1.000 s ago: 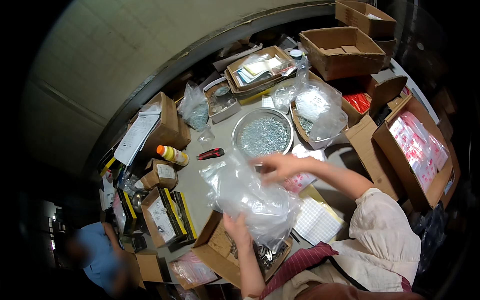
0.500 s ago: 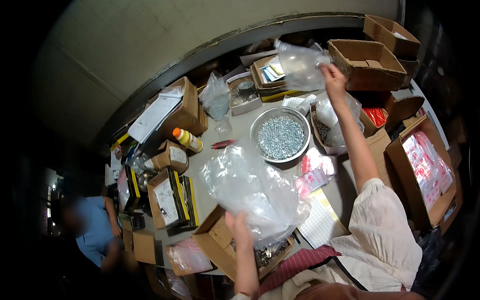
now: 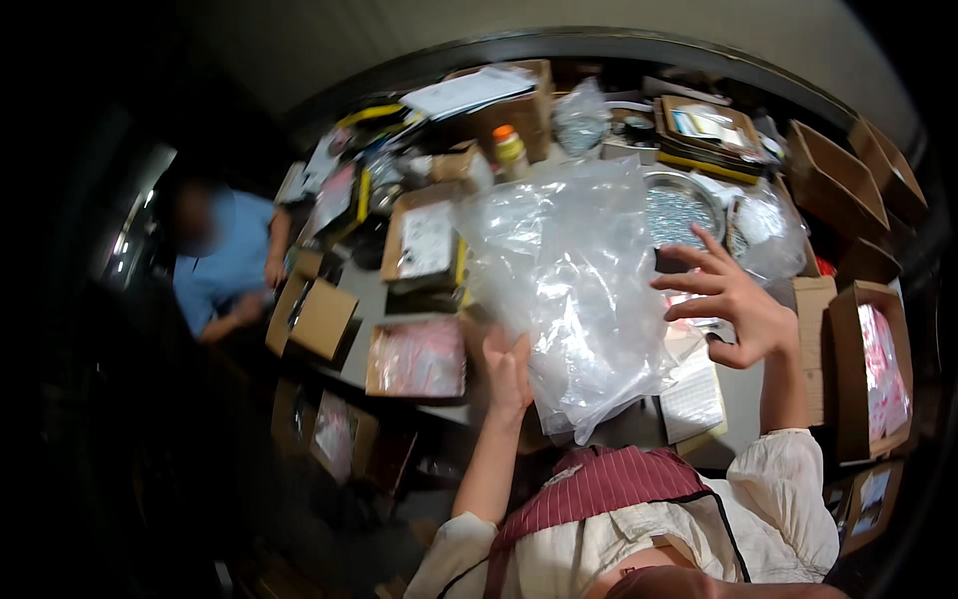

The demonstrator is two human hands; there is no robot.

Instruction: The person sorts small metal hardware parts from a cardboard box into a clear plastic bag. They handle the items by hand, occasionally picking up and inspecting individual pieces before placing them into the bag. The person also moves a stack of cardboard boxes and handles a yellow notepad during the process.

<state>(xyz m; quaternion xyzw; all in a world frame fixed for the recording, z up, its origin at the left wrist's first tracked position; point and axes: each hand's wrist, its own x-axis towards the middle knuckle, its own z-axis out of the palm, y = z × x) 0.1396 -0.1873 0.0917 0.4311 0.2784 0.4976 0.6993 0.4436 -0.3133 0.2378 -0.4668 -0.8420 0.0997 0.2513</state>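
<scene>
A large clear plastic bag (image 3: 564, 290) is held up over the middle of the table, with my left hand (image 3: 507, 369) closed on its lower left edge. My right hand (image 3: 733, 304) is beside the bag's right edge, fingers spread and nothing in them. Behind the right hand stands a round metal bowl (image 3: 720, 200) of small shiny metal parts (image 3: 681, 213), partly covered by the bag. Just below the right hand lies a pad of paper (image 3: 694, 404). The bag hides much of the tabletop and most of the cardboard box beneath it.
Cardboard boxes (image 3: 836, 180) line the right and far edges. A box of pink-printed bags (image 3: 417, 359) sits left of my left hand. An orange-capped bottle (image 3: 510, 152) stands at the back. A person in a blue shirt (image 3: 232, 250) is at the far left.
My right hand has come back toward me from the far side and no longer holds the clear bag it had. My left hand has raised the large bag. The view has turned left.
</scene>
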